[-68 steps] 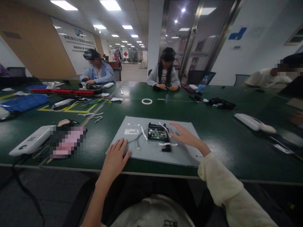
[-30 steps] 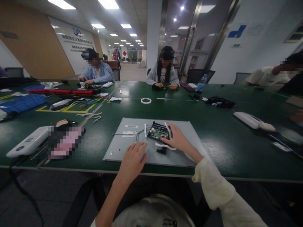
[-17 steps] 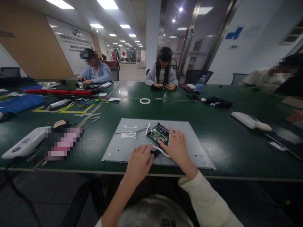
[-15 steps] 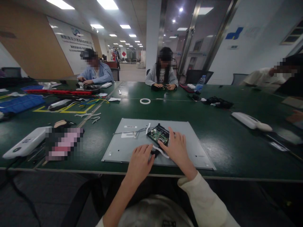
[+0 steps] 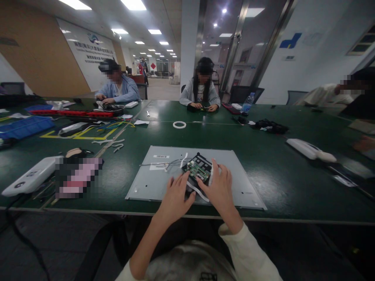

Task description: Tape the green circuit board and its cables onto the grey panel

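Observation:
A green circuit board [image 5: 199,170] in a black frame lies at an angle over a flat grey panel [image 5: 246,187]. My right hand [image 5: 220,187] grips the board's right side, thumb at the near edge and fingers along the far side. My left hand [image 5: 175,195] is at the board's near left corner, fingertips by its edge and thumb apart. A white strip [image 5: 202,193] curves between the hands, beside a dark part mostly hidden by them. Another white strip [image 5: 184,159] stands at the board's left. Grey cables [image 5: 172,162] run left across the panel.
A white device [image 5: 32,175] and a blurred pink item [image 5: 83,175] lie left, with white strips [image 5: 113,143] beyond. A tape ring [image 5: 179,125] lies ahead. Right is a white handheld device [image 5: 310,150]. Blue trays [image 5: 26,127] stand far left. Several people sit around the green table [image 5: 278,171].
My left hand has moved up from the dark part to the board's corner, its thumb spreading away. The board has turned or tilted slightly, showing more of its black frame.

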### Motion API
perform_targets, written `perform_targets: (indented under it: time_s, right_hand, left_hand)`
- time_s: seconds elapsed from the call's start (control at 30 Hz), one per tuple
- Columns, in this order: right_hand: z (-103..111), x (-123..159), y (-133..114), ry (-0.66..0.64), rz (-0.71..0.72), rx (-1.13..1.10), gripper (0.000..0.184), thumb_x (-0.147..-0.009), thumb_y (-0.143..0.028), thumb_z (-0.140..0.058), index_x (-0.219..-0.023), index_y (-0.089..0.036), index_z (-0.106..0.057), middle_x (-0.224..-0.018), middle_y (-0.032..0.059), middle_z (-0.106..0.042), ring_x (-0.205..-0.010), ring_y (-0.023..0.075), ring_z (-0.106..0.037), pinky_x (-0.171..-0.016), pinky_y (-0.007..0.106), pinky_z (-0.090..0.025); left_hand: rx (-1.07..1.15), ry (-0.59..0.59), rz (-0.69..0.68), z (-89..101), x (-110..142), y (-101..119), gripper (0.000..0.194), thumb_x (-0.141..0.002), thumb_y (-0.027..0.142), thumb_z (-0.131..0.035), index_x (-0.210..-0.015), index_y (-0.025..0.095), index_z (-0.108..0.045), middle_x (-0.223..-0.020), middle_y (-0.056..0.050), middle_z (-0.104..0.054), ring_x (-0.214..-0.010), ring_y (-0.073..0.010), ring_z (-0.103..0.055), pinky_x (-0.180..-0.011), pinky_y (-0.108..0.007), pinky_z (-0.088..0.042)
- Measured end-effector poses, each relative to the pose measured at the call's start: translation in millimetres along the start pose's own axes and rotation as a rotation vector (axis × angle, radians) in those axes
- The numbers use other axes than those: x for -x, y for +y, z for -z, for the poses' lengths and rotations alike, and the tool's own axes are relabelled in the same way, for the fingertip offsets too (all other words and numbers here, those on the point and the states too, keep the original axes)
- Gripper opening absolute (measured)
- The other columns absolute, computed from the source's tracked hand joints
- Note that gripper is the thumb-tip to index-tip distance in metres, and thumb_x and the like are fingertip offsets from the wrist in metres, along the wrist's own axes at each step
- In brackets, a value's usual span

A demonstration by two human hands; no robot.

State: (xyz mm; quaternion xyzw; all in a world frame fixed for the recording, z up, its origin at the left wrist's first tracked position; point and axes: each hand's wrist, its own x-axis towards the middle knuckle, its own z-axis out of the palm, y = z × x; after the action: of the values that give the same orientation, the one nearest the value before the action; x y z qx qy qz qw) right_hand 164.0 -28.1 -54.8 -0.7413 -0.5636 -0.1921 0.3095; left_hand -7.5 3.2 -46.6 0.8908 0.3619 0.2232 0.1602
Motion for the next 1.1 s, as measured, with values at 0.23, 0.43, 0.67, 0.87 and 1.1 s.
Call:
perform_targets:
  time_s: [0.23,0.43,0.67,0.87,1.1]
  right_hand:
    - [-1,0,1,0.021,-0.008,-0.068,0.08,-0.077,-0.058,-0.052,-0.138,-0.011,-0.031,-0.12,0.0204,-0.039,-0.112,0.0332,-0.036,-0.093,0.052,-0.033]
    - [-1,0,3,0.001,-0.018,-0.152,0.082,-0.077,-0.057,-0.054,-0.139,-0.01,-0.028,-0.124,0.0203,-0.037,-0.115,0.0319,-0.034,-0.093,0.049,-0.036]
    - [0,-1,6,0.015,-0.029,-0.186,0.082,-0.077,-0.058,-0.054,-0.14,-0.013,-0.026,-0.121,0.0192,-0.039,-0.113,0.0324,-0.036,-0.092,0.051,-0.036]
    - [3,4,11,-0.06,-0.025,-0.058,0.078,-0.08,-0.058,-0.049,-0.14,-0.013,-0.028,-0.113,0.0183,-0.045,-0.105,0.0318,-0.044,-0.085,0.046,-0.041]
    - [23,22,11,-0.168,0.039,0.017,0.066,-0.085,-0.047,-0.047,-0.141,-0.018,-0.027,-0.104,0.0131,-0.057,-0.096,0.0294,-0.052,-0.084,0.046,-0.041]
  left_hand:
    - [0.047,-0.063,-0.037,-1.7,-7,-2,0.078,-0.079,0.034,-0.06,-0.142,0.019,-0.017,-0.144,-0.013,-0.035,-0.135,-0.0267,-0.028,-0.11,-0.053,-0.019]
    - [0.089,-0.009,-0.07,-2.4,-10,-7,0.084,-0.075,0.025,-0.063,-0.143,0.021,-0.016,-0.142,-0.013,-0.034,-0.134,-0.0254,-0.029,-0.109,-0.046,-0.026]
    - [0.053,-0.007,-0.081,5.6,-14,-2,0.08,-0.075,0.023,-0.061,-0.143,0.023,-0.018,-0.141,-0.012,-0.034,-0.132,-0.0267,-0.031,-0.109,-0.047,-0.027]
    - [0.058,-0.157,-0.129,20.8,-31,-12,0.083,-0.074,0.025,-0.059,-0.144,0.017,-0.015,-0.139,-0.016,-0.039,-0.13,-0.0267,-0.036,-0.107,-0.046,-0.03]
    - [-0.104,-0.34,-0.192,42.2,-63,-38,0.078,-0.075,0.028,-0.056,-0.142,0.021,-0.019,-0.142,-0.015,-0.038,-0.132,-0.0318,-0.033,-0.105,-0.059,-0.023]
